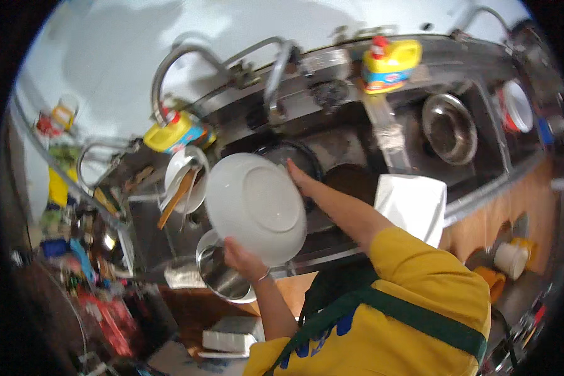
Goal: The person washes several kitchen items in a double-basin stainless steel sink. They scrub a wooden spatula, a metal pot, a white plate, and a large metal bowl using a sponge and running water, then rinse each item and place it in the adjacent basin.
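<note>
A large white bowl (258,207) is held tilted between both hands, its underside and foot ring towards the camera. My left hand (245,261) grips the lower left rim, and my right hand (301,178) holds the upper right side. Most fingers are hidden behind the bowl. Just left, a smaller white bowl (199,190) holds a wooden utensil (176,199) and a thin metal one. A metal pot (223,277) is close beside my left hand. Beyond the bowl lies the dark sink basin (343,141), with a round dark pan partly visible in it.
Yellow jugs with red caps stand by the curved faucets (275,84), one on the left (181,134), one on the ledge (392,66). A metal bowl (450,129) sits in the right basin. A white rectangular dish (411,204) rests near my right arm; cups (511,259) are far right.
</note>
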Demonstrator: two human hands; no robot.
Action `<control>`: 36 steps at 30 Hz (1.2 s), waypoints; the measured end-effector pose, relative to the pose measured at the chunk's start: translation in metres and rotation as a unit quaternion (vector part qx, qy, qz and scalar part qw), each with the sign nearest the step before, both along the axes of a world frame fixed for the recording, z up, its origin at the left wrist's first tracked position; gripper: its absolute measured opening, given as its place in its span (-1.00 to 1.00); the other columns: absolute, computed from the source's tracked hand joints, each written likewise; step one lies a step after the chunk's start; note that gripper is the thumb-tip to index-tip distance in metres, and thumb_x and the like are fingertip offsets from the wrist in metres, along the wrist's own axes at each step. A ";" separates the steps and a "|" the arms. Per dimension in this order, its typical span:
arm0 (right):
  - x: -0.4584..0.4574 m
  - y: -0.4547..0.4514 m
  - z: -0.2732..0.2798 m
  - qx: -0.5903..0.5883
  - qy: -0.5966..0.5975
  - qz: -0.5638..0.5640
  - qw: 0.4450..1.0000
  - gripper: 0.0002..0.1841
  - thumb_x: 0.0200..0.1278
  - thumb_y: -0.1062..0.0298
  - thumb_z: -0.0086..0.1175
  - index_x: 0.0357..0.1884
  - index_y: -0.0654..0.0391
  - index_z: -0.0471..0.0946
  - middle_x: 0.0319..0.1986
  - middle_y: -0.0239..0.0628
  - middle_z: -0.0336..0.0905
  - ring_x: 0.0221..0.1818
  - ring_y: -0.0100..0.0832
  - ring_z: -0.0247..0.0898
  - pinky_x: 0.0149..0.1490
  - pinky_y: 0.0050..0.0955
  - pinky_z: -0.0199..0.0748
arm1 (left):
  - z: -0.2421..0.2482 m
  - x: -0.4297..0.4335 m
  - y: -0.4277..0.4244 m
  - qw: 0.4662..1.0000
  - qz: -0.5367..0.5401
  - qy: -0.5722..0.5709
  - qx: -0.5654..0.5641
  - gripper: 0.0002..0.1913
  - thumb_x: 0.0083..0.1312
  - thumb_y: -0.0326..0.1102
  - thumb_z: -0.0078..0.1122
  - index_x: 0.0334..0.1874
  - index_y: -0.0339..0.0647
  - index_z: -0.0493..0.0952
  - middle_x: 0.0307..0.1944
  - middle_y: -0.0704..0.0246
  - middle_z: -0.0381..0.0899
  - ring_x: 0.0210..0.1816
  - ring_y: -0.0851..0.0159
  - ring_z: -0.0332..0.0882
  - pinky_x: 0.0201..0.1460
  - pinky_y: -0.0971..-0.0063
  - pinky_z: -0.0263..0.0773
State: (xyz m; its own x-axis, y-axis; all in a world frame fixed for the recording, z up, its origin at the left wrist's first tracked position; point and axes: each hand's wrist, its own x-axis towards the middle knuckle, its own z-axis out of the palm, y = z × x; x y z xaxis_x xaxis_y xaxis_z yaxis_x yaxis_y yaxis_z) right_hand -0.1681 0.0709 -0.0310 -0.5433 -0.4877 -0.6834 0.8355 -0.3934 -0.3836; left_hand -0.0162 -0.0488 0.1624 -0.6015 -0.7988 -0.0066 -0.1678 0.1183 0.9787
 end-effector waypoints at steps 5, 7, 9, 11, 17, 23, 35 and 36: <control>0.008 0.035 0.044 0.192 0.061 0.075 0.977 0.01 0.10 -0.55 -0.47 0.41 0.07 -0.13 0.40 -0.16 -0.24 0.41 -0.15 -0.28 0.36 -0.03 -0.21 | 0.046 0.023 0.009 0.995 -0.029 0.051 0.077 -0.59 0.39 -0.10 -0.13 -0.15 -0.43 0.44 -0.16 0.21 0.50 -0.20 0.28 0.45 -0.09 0.42 0.38; 0.035 0.070 0.079 0.058 0.151 0.047 0.986 0.00 0.10 -0.56 -0.49 0.41 0.07 -0.11 0.39 -0.09 -0.22 0.41 -0.13 -0.24 0.34 0.05 -0.17 | 0.059 0.033 0.013 0.992 -0.101 0.059 0.055 -0.59 0.40 -0.10 -0.13 -0.21 -0.43 0.46 -0.22 0.22 0.52 -0.24 0.31 0.44 -0.14 0.44 0.37; 0.061 0.110 0.121 0.021 0.143 0.050 0.988 0.02 0.08 -0.57 -0.46 0.40 0.06 -0.09 0.38 -0.08 -0.21 0.41 -0.13 -0.24 0.32 0.09 -0.13 | 0.065 0.045 0.019 0.985 -0.171 0.009 -0.022 -0.58 0.40 -0.09 -0.14 -0.26 -0.43 0.46 -0.28 0.24 0.53 -0.29 0.33 0.43 -0.20 0.47 0.35; 0.086 0.148 0.161 -0.029 0.130 0.028 0.991 0.03 0.05 -0.58 -0.43 0.40 0.06 -0.07 0.37 -0.07 -0.17 0.40 -0.13 -0.20 0.29 0.12 -0.08 | 0.063 0.051 0.035 0.945 -0.300 0.083 -0.101 -0.64 0.38 -0.18 -0.11 -0.38 -0.41 0.45 -0.47 0.26 0.49 -0.46 0.34 0.39 -0.39 0.46 0.31; 0.135 0.265 0.226 0.005 0.216 -0.034 0.976 -0.01 0.06 -0.53 -0.29 0.29 0.19 0.11 0.21 0.01 0.18 0.22 -0.09 0.18 0.17 0.12 0.17 | 0.049 0.045 0.112 0.636 -0.610 0.288 -0.374 -0.90 0.19 -0.34 0.14 -0.37 -0.21 0.52 -0.58 0.31 0.49 -0.60 0.25 0.45 -0.60 0.45 0.33; 0.195 0.372 0.179 0.102 0.078 -0.189 0.974 -0.68 -0.02 0.39 -0.04 -0.17 0.31 0.41 -0.28 -0.21 0.45 -0.22 -0.27 0.44 0.08 -0.25 0.39 | 0.022 0.053 0.179 0.403 -0.713 0.324 -0.472 -0.69 0.20 -0.27 0.09 -0.04 -0.24 0.43 -0.27 0.34 0.54 -0.35 0.34 0.55 -0.43 0.57 0.45; 0.240 0.446 0.122 0.172 0.113 -0.083 0.975 -0.49 0.07 0.39 -0.01 0.15 0.23 0.30 -0.12 -0.25 0.49 -0.09 -0.39 0.43 -0.01 -0.39 0.41 | -0.057 0.105 0.253 0.412 -0.723 0.160 -0.531 -0.61 0.07 -0.36 0.10 0.01 -0.10 0.46 -0.13 0.43 0.53 -0.20 0.34 0.55 -0.29 0.52 0.49; 0.237 0.449 0.117 0.136 0.141 -0.067 0.978 -0.49 0.07 0.41 -0.01 0.15 0.20 0.30 -0.10 -0.27 0.48 -0.06 -0.38 0.41 0.01 -0.36 0.39 | -0.058 0.110 0.257 0.419 -0.720 0.146 -0.533 -0.62 0.07 -0.36 0.11 0.01 -0.09 0.47 -0.13 0.43 0.54 -0.20 0.34 0.55 -0.29 0.52 0.49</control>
State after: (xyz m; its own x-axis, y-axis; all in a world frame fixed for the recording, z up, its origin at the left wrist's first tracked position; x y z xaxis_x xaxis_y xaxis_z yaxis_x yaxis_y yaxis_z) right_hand 0.0693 0.5198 0.0859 -0.7756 -0.2198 -0.5917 0.6292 -0.3445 -0.6967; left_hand 0.0935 0.2086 0.1045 -0.3162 0.9392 0.1338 0.9375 0.2879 0.1953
